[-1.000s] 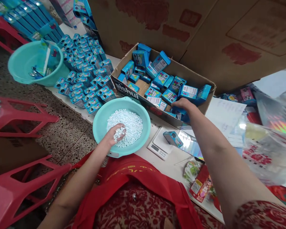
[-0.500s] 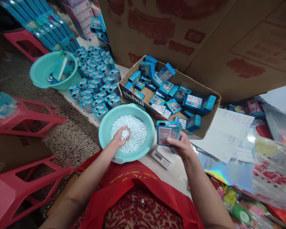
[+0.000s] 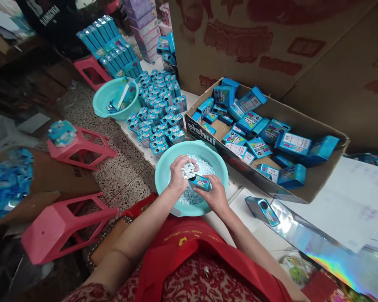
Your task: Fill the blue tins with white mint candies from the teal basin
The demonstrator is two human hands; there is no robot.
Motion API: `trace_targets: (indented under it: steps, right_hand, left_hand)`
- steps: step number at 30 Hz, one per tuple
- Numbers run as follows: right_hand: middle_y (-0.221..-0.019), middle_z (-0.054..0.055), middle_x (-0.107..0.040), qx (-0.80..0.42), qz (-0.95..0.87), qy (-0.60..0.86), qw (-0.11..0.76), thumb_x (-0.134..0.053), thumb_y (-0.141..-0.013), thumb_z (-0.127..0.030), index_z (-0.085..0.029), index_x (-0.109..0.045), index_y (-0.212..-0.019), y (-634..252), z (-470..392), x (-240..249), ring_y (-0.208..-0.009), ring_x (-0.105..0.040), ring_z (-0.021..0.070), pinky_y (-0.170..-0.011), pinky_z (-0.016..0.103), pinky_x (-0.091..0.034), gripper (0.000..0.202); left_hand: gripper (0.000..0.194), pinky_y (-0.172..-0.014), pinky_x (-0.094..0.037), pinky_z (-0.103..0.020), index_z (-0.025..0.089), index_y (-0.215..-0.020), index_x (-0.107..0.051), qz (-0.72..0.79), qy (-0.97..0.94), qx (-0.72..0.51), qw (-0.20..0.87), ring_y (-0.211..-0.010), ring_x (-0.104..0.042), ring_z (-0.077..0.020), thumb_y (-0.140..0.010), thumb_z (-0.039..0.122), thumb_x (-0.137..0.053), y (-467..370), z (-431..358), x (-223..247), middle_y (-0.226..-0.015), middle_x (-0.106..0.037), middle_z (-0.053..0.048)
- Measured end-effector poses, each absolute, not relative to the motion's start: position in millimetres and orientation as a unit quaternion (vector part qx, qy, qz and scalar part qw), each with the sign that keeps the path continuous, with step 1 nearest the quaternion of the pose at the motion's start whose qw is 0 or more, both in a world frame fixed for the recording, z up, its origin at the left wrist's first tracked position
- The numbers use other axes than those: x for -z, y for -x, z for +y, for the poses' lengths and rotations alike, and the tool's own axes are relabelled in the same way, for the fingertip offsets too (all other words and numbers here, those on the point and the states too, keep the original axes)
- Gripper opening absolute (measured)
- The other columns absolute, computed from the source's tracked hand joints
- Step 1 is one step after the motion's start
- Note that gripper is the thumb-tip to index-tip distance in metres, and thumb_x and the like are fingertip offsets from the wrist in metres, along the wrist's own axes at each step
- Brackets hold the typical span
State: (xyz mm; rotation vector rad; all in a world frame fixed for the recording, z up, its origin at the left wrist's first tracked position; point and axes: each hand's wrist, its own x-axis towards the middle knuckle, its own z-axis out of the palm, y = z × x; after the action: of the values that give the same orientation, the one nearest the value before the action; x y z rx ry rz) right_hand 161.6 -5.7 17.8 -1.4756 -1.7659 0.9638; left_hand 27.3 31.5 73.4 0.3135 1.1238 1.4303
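My left hand (image 3: 177, 175) is cupped around a heap of small white tablets (image 3: 188, 170). Close against it, my right hand (image 3: 216, 193) grips a small blue box (image 3: 200, 183), tilted so that its dark round opening faces the tablets. Both hands are over a turquoise basin (image 3: 162, 191), which holds more loose white tablets (image 3: 190, 196). To the right of my right hand, a second blue box (image 3: 262, 209) with a dark opening stands on the white table.
Rows of blue boxes (image 3: 159, 111) stand beyond the basin. A cardboard tray (image 3: 321, 184) of scattered blue boxes sits to the right. Further left are another turquoise basin (image 3: 97, 105) and pink stools (image 3: 56, 235). A large carton (image 3: 233, 50) rises behind.
My left hand has lifted a handful of tablets from the pile. My right hand has brought the blue box leftward over the basin beside it. The view has swung left.
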Motion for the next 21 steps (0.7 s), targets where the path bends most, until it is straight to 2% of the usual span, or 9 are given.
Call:
trace_targets:
  steps: [4, 8, 12, 17, 21]
  right_hand:
    - [-0.096, 0.007, -0.066, -0.311, -0.704, 0.576, 0.274, -0.073, -0.071, -0.034, -0.021, -0.062, -0.099, -157, -8, -20, -0.091, -0.057, 0.0273, -0.080, 0.040, -0.045, 0.033]
    - [-0.097, 0.005, -0.067, -0.303, -0.721, 0.571, 0.250, -0.071, -0.072, -0.026, -0.022, -0.062, -0.102, -157, -8, -25, -0.091, -0.056, 0.0271, -0.079, 0.039, -0.043, 0.031]
    - [-0.097, 0.005, -0.068, -0.308, -0.711, 0.571, 0.271, -0.069, -0.074, -0.028, -0.024, -0.062, -0.100, -156, -8, -26, -0.091, -0.057, 0.0266, -0.079, 0.039, -0.043, 0.027]
    - [-0.097, 0.004, -0.069, -0.307, -0.706, 0.576, 0.273, -0.072, -0.072, -0.030, -0.025, -0.062, -0.099, -155, -7, -27, -0.093, -0.059, 0.0275, -0.080, 0.040, -0.043, 0.029]
    - [-0.098, 0.004, -0.069, -0.322, -0.705, 0.570, 0.273, -0.075, -0.071, -0.033, -0.024, -0.062, -0.099, -156, -5, -28, -0.093, -0.060, 0.0274, -0.081, 0.041, -0.043, 0.032]
  left_hand:
    - [0.025, -0.054, -0.049, -0.026, 0.017, -0.072, -0.050, 0.514, -0.160, -0.632, 0.557, -0.052, -0.057, -0.0123, -0.069, 0.036, -0.066, -31, 30, -67, -0.061, -0.057, 0.002]
    - [0.030, -0.054, -0.049, -0.024, 0.017, -0.074, -0.051, 0.540, -0.163, -0.624, 0.541, -0.055, -0.059, -0.0124, -0.066, 0.039, -0.069, -30, 30, -65, -0.065, -0.061, 0.001]
    - [0.033, -0.055, -0.049, -0.023, 0.017, -0.071, -0.048, 0.538, -0.186, -0.624, 0.535, -0.054, -0.059, -0.0109, -0.066, 0.042, -0.070, -29, 29, -66, -0.065, -0.061, 0.002]
    - [0.032, -0.054, -0.048, -0.024, 0.019, -0.084, -0.052, 0.531, -0.190, -0.630, 0.534, -0.052, -0.058, -0.0115, -0.068, 0.040, -0.071, -27, 26, -66, -0.062, -0.059, 0.004]
    - [0.030, -0.057, -0.048, -0.024, 0.017, -0.068, -0.050, 0.535, -0.199, -0.630, 0.526, -0.053, -0.056, -0.0106, -0.073, 0.041, -0.067, -27, 25, -62, -0.059, -0.057, 0.002]
